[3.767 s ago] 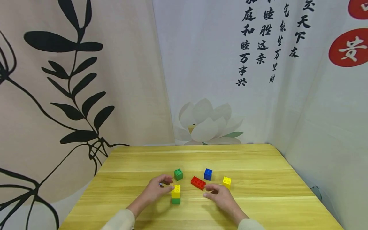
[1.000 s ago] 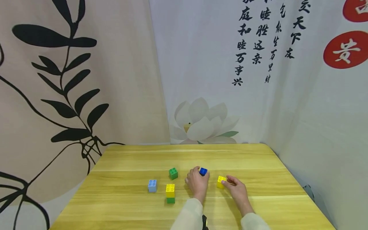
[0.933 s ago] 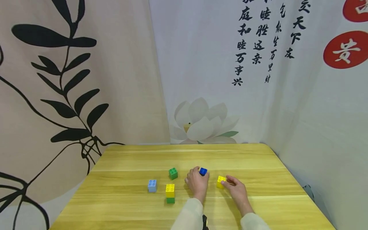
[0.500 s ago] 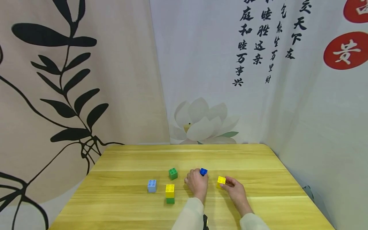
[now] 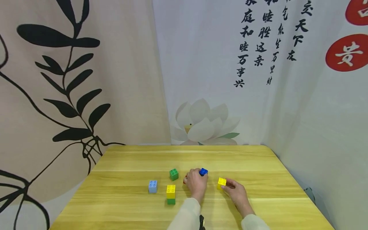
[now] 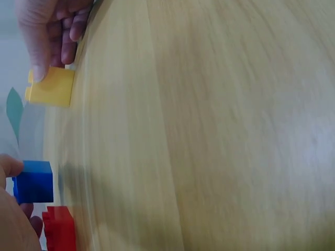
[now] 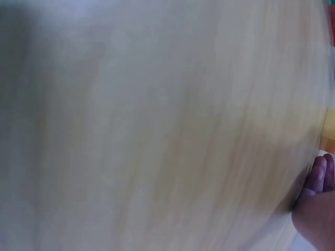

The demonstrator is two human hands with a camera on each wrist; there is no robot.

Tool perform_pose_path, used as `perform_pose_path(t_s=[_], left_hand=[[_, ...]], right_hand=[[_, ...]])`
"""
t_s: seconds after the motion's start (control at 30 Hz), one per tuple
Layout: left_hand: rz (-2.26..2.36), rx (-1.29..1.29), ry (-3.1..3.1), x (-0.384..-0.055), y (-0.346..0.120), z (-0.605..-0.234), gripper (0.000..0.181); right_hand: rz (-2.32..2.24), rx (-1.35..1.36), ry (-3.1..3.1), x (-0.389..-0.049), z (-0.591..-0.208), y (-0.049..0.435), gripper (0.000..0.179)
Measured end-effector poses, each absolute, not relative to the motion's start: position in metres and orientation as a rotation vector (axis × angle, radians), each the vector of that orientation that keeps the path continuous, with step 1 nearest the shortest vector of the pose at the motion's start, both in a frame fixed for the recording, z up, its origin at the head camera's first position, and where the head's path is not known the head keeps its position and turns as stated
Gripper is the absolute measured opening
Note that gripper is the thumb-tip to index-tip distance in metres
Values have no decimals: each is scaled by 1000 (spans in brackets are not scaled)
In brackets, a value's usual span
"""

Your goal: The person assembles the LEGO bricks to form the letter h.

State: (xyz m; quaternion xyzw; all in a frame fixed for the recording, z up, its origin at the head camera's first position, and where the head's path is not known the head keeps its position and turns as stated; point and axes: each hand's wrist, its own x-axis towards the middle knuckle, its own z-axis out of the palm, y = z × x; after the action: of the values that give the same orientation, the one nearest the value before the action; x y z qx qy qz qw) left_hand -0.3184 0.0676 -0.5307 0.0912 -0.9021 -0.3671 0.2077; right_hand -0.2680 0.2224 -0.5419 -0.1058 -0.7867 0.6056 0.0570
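Observation:
My left hand point(image 5: 196, 183) pinches a dark blue toy brick point(image 5: 203, 172) between thumb and fingers. A red brick point(image 6: 59, 228) lies beside that hand in the left wrist view; from the head it is almost wholly covered. To the right, a yellow brick point(image 5: 221, 183) is pinched by my right hand point(image 5: 237, 192), whose thumb presses on its side in the left wrist view. Only the edge of the right wrist view catches part of the right hand point(image 7: 319, 204) and the yellow brick point(image 7: 328, 130).
Left of the hands, a yellow brick point(image 5: 171, 191) sits on a green brick point(image 5: 171, 201) as a stack. A light blue brick point(image 5: 153, 186) and another green brick point(image 5: 173, 174) lie near it on the wooden table point(image 5: 129, 166). Printed curtains hang behind.
Since the earliest frame, my left hand has gone from the stack rightward to the blue brick, and the light blue brick shows left of the stack. My right hand has moved to the yellow brick.

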Motion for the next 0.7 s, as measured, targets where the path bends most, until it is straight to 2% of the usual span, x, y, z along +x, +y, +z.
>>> perform_pose_path(t_s=[0.3,0.7], left_hand=[[-1087,165,-2513,-317,53,-529,33],[-1400,24,-2469,-308,40,-511,30]], right_hand=[[1843,-306,-2426,-267,-541,227,53],[1814,-303,-2468,-270,-543,228,52]])
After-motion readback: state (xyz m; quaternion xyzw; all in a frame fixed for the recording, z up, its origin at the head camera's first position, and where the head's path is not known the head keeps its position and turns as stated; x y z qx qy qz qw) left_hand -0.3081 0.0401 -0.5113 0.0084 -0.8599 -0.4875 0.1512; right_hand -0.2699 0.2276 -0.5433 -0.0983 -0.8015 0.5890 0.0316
